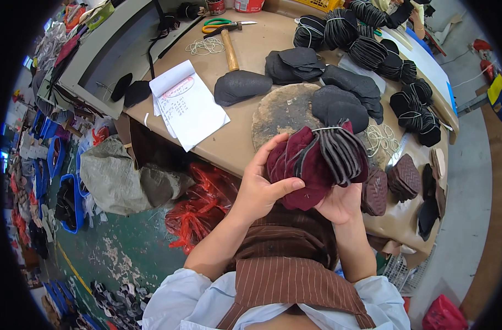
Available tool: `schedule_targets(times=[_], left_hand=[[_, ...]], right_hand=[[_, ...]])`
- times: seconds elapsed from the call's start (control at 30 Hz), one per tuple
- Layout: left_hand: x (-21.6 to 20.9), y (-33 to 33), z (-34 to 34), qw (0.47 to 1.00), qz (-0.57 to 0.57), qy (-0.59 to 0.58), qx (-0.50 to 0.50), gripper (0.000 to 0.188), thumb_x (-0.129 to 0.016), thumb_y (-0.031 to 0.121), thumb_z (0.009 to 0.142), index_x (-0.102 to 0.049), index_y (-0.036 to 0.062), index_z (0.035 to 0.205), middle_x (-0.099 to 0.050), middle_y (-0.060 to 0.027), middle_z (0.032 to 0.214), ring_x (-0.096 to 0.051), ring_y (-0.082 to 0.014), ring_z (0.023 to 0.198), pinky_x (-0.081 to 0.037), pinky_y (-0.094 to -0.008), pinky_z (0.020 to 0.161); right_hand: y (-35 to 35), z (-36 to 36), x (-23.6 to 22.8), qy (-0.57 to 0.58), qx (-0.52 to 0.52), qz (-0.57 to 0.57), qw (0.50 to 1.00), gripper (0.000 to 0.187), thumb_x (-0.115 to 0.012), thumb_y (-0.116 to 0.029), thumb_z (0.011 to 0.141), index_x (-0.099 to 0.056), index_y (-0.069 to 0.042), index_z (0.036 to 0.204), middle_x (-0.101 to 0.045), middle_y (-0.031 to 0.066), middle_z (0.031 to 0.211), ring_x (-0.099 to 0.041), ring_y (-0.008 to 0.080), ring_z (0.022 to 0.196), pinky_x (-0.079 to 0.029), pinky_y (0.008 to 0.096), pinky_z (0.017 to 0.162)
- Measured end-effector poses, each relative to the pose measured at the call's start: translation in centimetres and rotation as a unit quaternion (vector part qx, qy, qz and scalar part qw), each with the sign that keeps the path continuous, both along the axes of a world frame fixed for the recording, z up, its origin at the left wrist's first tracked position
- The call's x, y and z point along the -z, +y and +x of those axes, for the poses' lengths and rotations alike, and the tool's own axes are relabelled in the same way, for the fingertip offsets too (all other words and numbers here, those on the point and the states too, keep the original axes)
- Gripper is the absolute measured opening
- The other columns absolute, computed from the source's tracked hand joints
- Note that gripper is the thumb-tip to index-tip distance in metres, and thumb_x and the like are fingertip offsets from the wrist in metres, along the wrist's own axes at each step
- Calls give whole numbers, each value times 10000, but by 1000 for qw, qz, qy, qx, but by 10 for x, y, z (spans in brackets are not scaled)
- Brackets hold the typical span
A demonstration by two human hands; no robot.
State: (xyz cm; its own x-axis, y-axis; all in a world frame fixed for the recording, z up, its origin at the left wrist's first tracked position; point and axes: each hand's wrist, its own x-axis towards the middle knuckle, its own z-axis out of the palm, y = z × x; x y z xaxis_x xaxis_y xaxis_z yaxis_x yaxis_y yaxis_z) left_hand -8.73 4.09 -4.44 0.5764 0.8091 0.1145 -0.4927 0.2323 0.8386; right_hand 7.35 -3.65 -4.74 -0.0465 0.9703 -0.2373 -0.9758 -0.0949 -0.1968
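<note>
Above the table edge (229, 157), close to the round worn block (284, 113), the left hand (256, 190) and the right hand (339, 202) both grasp with curled fingers a bundle of maroon pieces (317, 162) between them.

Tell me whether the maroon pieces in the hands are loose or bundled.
Bundled: a pale band crosses the top of the maroon stack, held by the left hand and the right hand.
</note>
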Motion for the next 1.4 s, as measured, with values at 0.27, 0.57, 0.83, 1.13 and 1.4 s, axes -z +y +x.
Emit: schedule_targets(times=[0.27, 0.57, 0.83, 1.13, 1.4], left_hand=[[-5, 0, -8, 998, 30, 2, 63, 745, -722, 9, 792, -327, -7, 1423, -453, -99, 1369, -458, -156, 1232, -363, -306, 1046], [-16, 0, -9, 996, 2, -20, 91, 698, -672, 15, 844, -308, 7, 1441, -438, -90, 1389, -473, -147, 1212, -379, -294, 1029], [-13, -6, 4, 994, 2, -104, 40, 726, -640, -12, 861, -241, 14, 1466, -466, -99, 1352, -509, -140, 1168, -408, -294, 998], [-10, -6, 1, 990, -47, -43, 123, 607, -632, 196, 909, -353, -33, 1397, -530, -117, 1307, -536, -187, 1171, -422, -336, 1006], [-8, -8, 2, 969, -117, -106, 191, 492, -525, 147, 967, -362, -25, 1397, -533, -108, 1301, -543, -171, 1156, -453, -327, 971]], right_hand=[[-2, 0, -1, 59, -12, 74, 995, 462, -447, -354, 968, -472, -90, 1347, -480, 112, 1385, -456, 285, 1274, -309, 476, 1102], [-2, -10, 8, -25, 4, 110, 994, 498, -429, -374, 972, -417, -106, 1392, -431, 120, 1424, -420, 274, 1306, -289, 452, 1117], [-2, -13, 14, -61, 25, 92, 994, 487, -393, -351, 994, -376, -89, 1404, -429, 115, 1416, -420, 258, 1300, -305, 425, 1113], [-7, -11, 33, -41, 56, 160, 985, 482, -379, -346, 1000, -356, -93, 1409, -408, 98, 1431, -420, 237, 1294, -316, 392, 1105], [-13, -10, 34, 223, 10, 157, 962, 451, -398, -324, 994, -404, -115, 1394, -431, 56, 1427, -406, 201, 1310, -300, 369, 1115]])
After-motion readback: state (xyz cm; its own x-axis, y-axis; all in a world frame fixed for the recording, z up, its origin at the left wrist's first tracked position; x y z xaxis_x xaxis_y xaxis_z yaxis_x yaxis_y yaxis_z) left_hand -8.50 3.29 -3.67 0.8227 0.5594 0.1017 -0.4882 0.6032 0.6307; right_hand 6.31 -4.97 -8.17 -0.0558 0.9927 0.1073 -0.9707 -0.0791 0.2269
